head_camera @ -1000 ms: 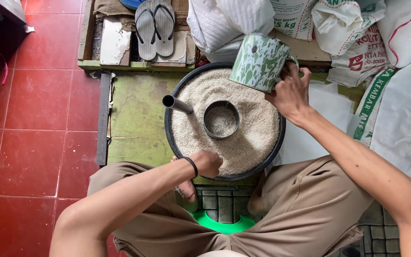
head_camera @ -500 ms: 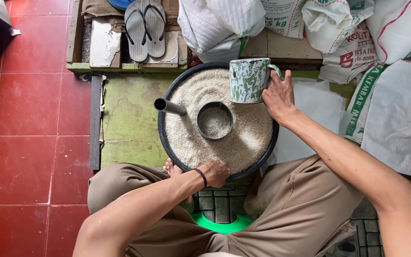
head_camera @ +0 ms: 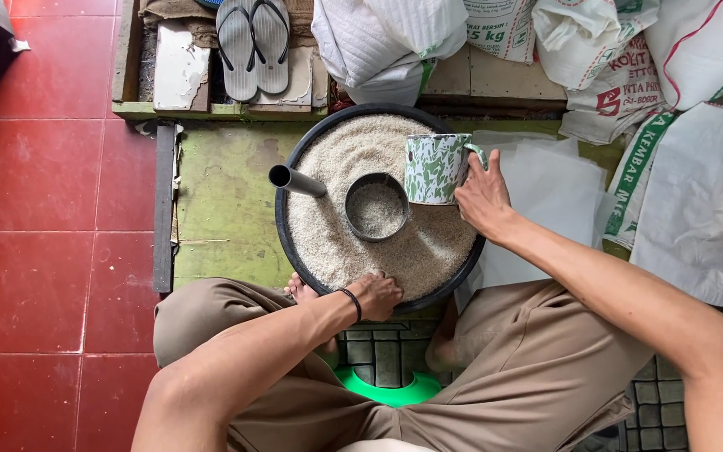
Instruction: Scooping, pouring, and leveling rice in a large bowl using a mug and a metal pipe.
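Note:
A round black basin (head_camera: pixel 282 238) full of white rice stands on a green board in front of me. My right hand (head_camera: pixel 483 197) grips the handle of a green-and-white patterned mug (head_camera: pixel 433 167), held upright over the rice at the basin's right side. Half sunk in the rice lies a round metal scoop (head_camera: pixel 376 207), holding rice, its tubular handle (head_camera: pixel 294 180) pointing left. My left hand (head_camera: pixel 376 293) rests on the basin's near rim, fingers curled over the edge, a dark band on the wrist.
White woven sacks (head_camera: pixel 696 125) are piled at the right and back. Grey flip-flops (head_camera: pixel 253 46) lie on a wooden pallet behind the basin. A red tiled floor (head_camera: pixel 43 209) spreads to the left. A green stool (head_camera: pixel 391 389) is between my knees. Flat plastic bags (head_camera: pixel 546 180) lie right of the basin.
My right hand has brought the mug from a tilt at the basin's far right rim to upright, lower and closer to the scoop. The left hand stays on the rim.

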